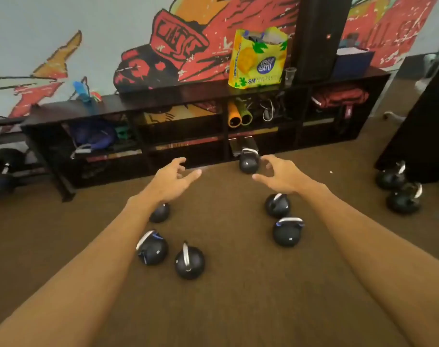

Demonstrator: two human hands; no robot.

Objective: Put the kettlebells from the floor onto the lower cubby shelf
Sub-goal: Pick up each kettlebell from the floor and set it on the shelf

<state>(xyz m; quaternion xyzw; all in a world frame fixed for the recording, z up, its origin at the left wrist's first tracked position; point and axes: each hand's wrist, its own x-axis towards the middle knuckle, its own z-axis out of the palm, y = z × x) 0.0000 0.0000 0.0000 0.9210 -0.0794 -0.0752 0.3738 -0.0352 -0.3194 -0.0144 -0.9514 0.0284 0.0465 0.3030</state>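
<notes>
Brown carpet floor [226, 309]: runs out from the foot of the cubby shelf [163, 93] and carries every kettlebell in view.
Outer kettlebell [189, 262]: black with a silver handle, upright, farthest out from the cubby shelf.
Second kettlebell [152, 247]: just beside the outer one, slightly closer to the cubby shelf.
Right kettlebell [288, 231]: upright, with a fourth kettlebell [277, 205] next in line toward the cubby shelf.
Small kettlebell [159, 214]: partly covered by the left forearm.
Left hand [174, 180]: raised short of the cubby shelf, fingers spread and loosely bent, holding nothing.
Right hand [279, 175]: empty too, fingers loosely curved.
Last kettlebell [249, 162]: on the floor right at the foot of the cubby shelf, in front of a lower opening; the right hand shows just beside it without gripping it.
Side kettlebells [404, 199]: a cluster off the cubby shelf's right end.
Yellow bag [258, 58]: upright on top of the cubby shelf.
</notes>
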